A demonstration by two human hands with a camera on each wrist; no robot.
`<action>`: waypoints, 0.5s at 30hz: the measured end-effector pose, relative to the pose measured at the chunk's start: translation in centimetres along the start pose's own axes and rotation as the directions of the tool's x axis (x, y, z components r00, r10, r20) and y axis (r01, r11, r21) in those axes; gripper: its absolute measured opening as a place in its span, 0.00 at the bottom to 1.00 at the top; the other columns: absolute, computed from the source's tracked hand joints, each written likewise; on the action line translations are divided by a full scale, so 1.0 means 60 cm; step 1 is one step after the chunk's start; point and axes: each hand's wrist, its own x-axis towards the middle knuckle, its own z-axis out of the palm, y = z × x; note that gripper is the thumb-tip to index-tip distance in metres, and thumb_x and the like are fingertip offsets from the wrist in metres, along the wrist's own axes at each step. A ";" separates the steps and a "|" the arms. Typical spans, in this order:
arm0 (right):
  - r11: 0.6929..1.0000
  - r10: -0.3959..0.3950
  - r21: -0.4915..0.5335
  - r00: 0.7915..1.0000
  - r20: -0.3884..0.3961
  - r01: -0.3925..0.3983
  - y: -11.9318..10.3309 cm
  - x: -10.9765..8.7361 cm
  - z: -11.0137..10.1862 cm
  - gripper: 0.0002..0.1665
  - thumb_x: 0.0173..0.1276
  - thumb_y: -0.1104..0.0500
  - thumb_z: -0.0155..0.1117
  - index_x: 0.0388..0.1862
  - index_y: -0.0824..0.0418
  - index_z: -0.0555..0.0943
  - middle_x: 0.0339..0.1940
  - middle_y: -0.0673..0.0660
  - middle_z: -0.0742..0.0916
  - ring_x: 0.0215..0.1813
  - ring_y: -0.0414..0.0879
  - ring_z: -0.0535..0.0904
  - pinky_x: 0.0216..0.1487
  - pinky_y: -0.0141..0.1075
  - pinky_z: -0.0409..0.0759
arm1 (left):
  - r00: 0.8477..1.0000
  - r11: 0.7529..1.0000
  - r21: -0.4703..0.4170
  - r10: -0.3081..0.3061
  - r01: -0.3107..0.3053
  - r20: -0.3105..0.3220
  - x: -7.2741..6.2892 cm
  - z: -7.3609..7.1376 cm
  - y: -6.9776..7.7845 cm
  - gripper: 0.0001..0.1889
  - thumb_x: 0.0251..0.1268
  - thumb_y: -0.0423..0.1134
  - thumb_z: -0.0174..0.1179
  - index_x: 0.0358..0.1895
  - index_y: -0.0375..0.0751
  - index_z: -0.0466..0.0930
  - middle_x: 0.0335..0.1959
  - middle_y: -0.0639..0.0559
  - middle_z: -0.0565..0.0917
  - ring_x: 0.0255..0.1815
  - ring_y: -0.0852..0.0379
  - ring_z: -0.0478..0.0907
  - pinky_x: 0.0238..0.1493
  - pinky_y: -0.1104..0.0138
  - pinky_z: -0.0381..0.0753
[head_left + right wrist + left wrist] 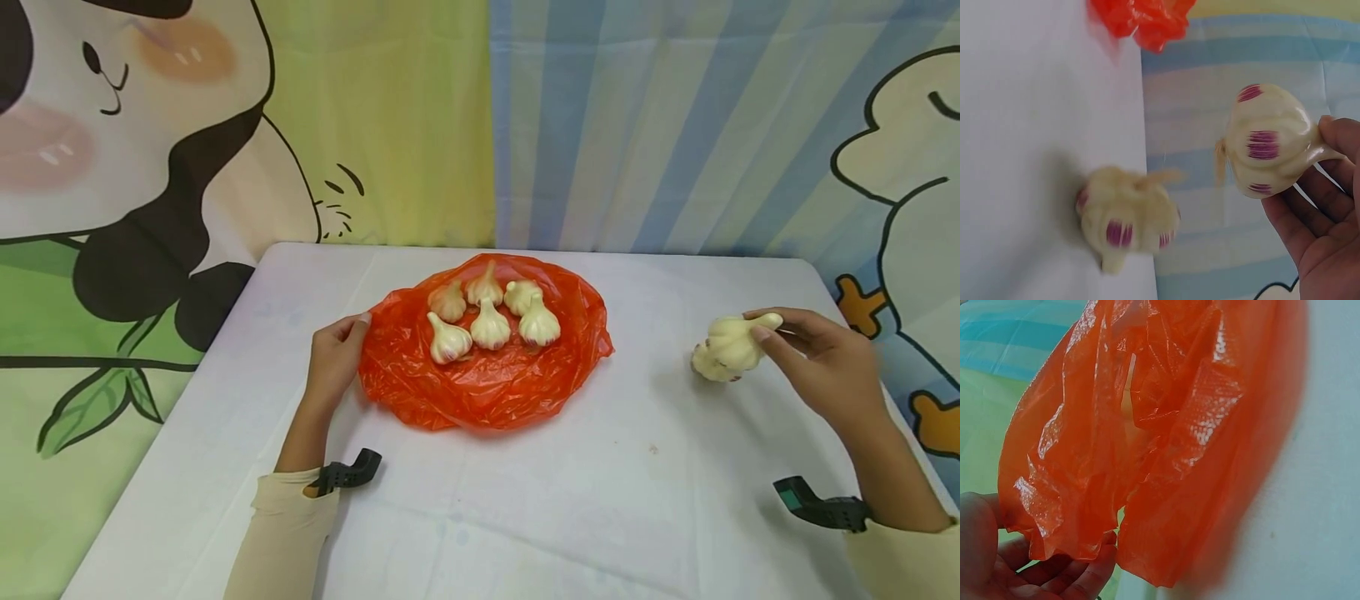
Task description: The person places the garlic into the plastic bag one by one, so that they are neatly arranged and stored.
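Observation:
My left hand point(333, 358) pinches the left edge of a crumpled red plastic bag point(495, 400), which lies spread on the table. In the left wrist view the thin film of the bag point(1191, 437) hangs over the fingers of that hand point(1054, 569). Several garlic bulbs point(490, 325) rest on the bag. Toward the right side of the table, my right hand point(832, 371) holds a garlic bulb point(1272, 140) by its stem, raised off the table. Another garlic bulb point(1125, 212) lies on the table just below it, partly hidden in the head view.
A white-covered table point(555, 508) carries everything. Behind it hangs a printed cloth backdrop point(600, 125) with cartoon figures and stripes. A black wrist strap mount point(352, 471) sits on the left wrist and another mount point(821, 504) on the right.

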 end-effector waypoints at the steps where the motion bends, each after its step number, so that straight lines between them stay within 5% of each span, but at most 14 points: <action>1: 1.000 0.009 0.020 1.000 0.009 -0.009 -0.004 0.002 0.006 0.15 0.66 0.66 0.66 0.51 0.70 0.81 0.46 0.43 0.85 0.49 0.30 0.77 0.46 0.16 0.71 | 1.000 1.000 -0.002 0.003 -0.003 -0.001 0.000 0.000 0.000 0.30 0.72 0.60 0.49 0.57 0.37 0.81 0.51 0.44 0.81 0.47 0.53 0.72 0.46 0.67 0.74; 15: 0.988 -0.040 0.152 0.980 0.193 0.010 -0.058 0.034 0.064 0.14 0.67 0.67 0.65 0.51 0.66 0.82 0.47 0.54 0.86 0.47 0.34 0.80 0.45 0.21 0.76 | 1.000 1.000 0.000 -0.007 0.007 -0.002 -0.003 0.001 0.001 0.30 0.72 0.59 0.48 0.58 0.37 0.81 0.52 0.45 0.81 0.48 0.52 0.72 0.48 0.68 0.74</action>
